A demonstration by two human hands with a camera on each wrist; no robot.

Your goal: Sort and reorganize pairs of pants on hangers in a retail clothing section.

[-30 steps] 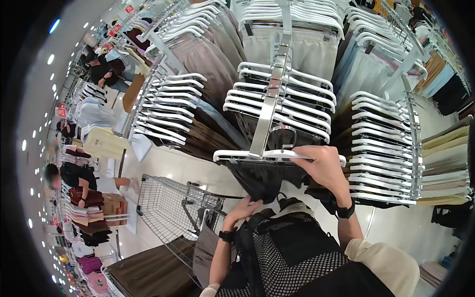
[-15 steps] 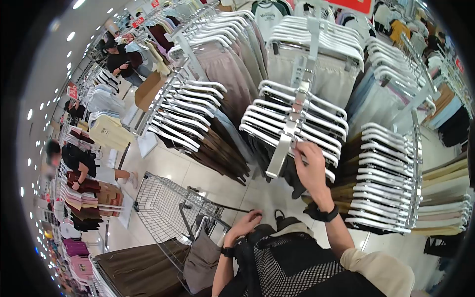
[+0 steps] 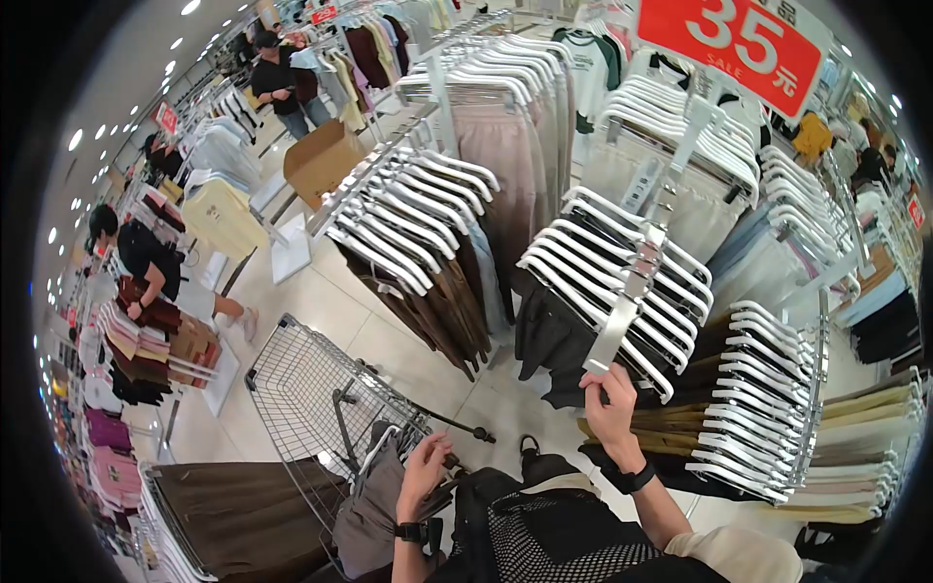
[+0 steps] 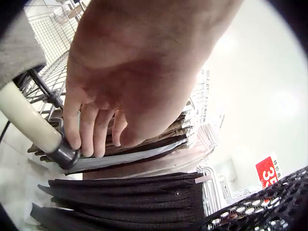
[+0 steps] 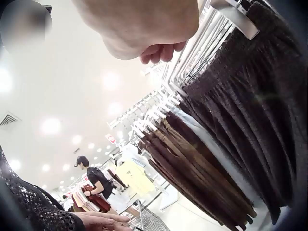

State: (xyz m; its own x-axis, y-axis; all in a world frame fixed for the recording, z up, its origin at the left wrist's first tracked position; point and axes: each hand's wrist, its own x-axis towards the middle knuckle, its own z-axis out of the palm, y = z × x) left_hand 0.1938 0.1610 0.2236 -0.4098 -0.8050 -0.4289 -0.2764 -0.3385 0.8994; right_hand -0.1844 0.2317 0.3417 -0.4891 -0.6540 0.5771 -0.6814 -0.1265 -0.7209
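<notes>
My right hand [image 3: 610,410] is at the front tip of a metal display rail [image 3: 612,340], its fingers loosely curled. In the right wrist view the visible fingertips [image 5: 161,54] hold nothing, and the rail's end lies off to the side. White hangers [image 3: 573,257] with black trousers [image 3: 556,335] hang along this rail. My left hand [image 3: 425,468] is held beside the shopping cart [image 3: 311,389], over grey-brown trousers [image 3: 369,520] on a hanger. Its fingers hang relaxed and grip nothing. In the left wrist view the fingers overlap the cart's pale handle [image 4: 31,118] near its black end cap.
Brown trousers [image 3: 423,311] hang on a rack to the left, more hangers [image 3: 758,408] on one to the right. Dark brown trousers [image 3: 243,505] lie near the cart. A red sale sign [image 3: 734,44] stands above. A person [image 3: 146,257] handles clothes at far left.
My right hand has let go of the front hanger, which now hangs among the others, and drawn back to the rail's tip. My left hand has moved left toward the cart. The view has turned.
</notes>
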